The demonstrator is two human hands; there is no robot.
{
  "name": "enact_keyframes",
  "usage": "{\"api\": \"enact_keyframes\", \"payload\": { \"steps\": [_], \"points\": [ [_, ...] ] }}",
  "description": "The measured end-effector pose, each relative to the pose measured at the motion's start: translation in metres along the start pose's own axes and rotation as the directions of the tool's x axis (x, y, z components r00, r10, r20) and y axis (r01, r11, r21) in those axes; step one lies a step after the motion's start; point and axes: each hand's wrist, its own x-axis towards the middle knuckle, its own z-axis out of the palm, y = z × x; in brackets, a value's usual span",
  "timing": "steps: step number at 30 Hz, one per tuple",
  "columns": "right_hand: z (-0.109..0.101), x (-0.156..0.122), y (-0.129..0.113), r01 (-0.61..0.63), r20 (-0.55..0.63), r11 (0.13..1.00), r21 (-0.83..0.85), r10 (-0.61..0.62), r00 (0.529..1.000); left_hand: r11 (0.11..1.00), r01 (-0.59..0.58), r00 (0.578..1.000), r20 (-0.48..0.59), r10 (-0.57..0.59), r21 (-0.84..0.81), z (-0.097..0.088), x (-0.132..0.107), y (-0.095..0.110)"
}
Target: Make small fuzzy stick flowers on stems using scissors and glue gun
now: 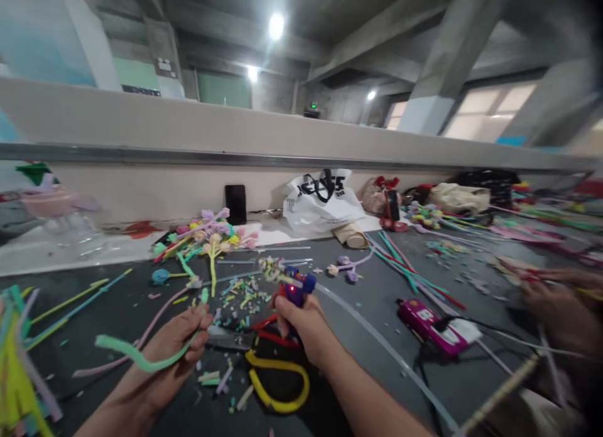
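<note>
My left hand (181, 336) is closed on a mint-green chenille stem (146, 363), which curls out to the left below the fingers; a short green tip shows above them. In my right hand (306, 324) is a blue glue gun (294, 285) with a small red light on, its front end toward the left over the table. Just under that hand lie scissors (277, 402) with yellow and red grips, blades pointing left. Small cut pieces of chenille stem (242, 299) are scattered between and beyond my hands. Some of the left fingertips are blurred.
Finished chenille flowers (214, 226) are heaped at the back left. Loose yellow and green stems (19, 368) lie at the left edge. A magenta device (438, 327) with a cable sits right. A white bag (323, 201) stands behind. A co-worker's hands (558, 299) work at far right.
</note>
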Motion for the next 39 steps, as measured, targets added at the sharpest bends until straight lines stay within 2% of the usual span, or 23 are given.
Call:
{"api": "enact_keyframes", "payload": {
  "steps": [3, 6, 10, 13, 15, 18, 20, 24, 30, 34, 39],
  "points": [
    [-0.009, -0.003, -0.015, -0.028, -0.006, 0.955, 0.295, 0.031, 0.999, 0.998, -0.001, 0.996, 0.085, 0.005, -0.056, -0.002, 0.0, 0.001],
    [-0.021, -0.011, -0.028, -0.164, -0.013, 0.868, 0.469, 0.193, 0.981, 0.996, -0.003, 0.99, 0.14, 0.016, -0.091, 0.0, -0.003, 0.003],
    [-0.035, -0.027, -0.025, -0.203, -0.169, 0.883, 0.423, 0.297, 0.94, 0.996, -0.027, 0.981, 0.189, 0.043, -0.086, 0.002, -0.005, 0.003],
    [-0.039, -0.039, -0.014, -0.269, -0.329, 0.885, 0.379, 0.4, 0.855, 0.996, -0.033, 0.976, 0.212, 0.05, -0.084, 0.002, -0.006, 0.001],
    [-0.04, -0.044, -0.006, -0.281, -0.373, 0.868, 0.41, 0.441, 0.816, 0.995, -0.04, 0.978, 0.203, 0.058, -0.091, 0.003, -0.008, 0.0],
    [-0.042, -0.049, 0.003, -0.275, -0.382, 0.837, 0.473, 0.476, 0.792, 0.995, -0.044, 0.983, 0.172, 0.059, -0.092, 0.003, -0.009, 0.0],
    [-0.046, -0.052, 0.006, -0.278, -0.366, 0.808, 0.519, 0.504, 0.783, 0.995, -0.044, 0.984, 0.17, 0.058, -0.089, 0.003, -0.008, 0.0],
    [-0.053, -0.058, 0.005, -0.309, -0.306, 0.751, 0.583, 0.555, 0.773, 0.993, -0.072, 0.968, 0.235, 0.092, -0.092, -0.001, -0.004, -0.002],
    [-0.058, -0.066, -0.008, -0.434, -0.17, 0.675, 0.596, 0.635, 0.753, 0.99, -0.067, 0.965, 0.242, 0.095, -0.12, -0.005, -0.002, -0.004],
    [-0.066, -0.077, -0.016, -0.549, -0.119, 0.667, 0.503, 0.683, 0.721, 0.991, -0.083, 0.958, 0.265, 0.109, -0.109, -0.011, 0.005, -0.005],
    [-0.084, -0.098, -0.025, -0.685, 0.109, 0.668, 0.291, 0.688, 0.717, 0.99, -0.067, 0.946, 0.307, 0.101, -0.12, -0.015, 0.011, -0.006]
  ]
}}
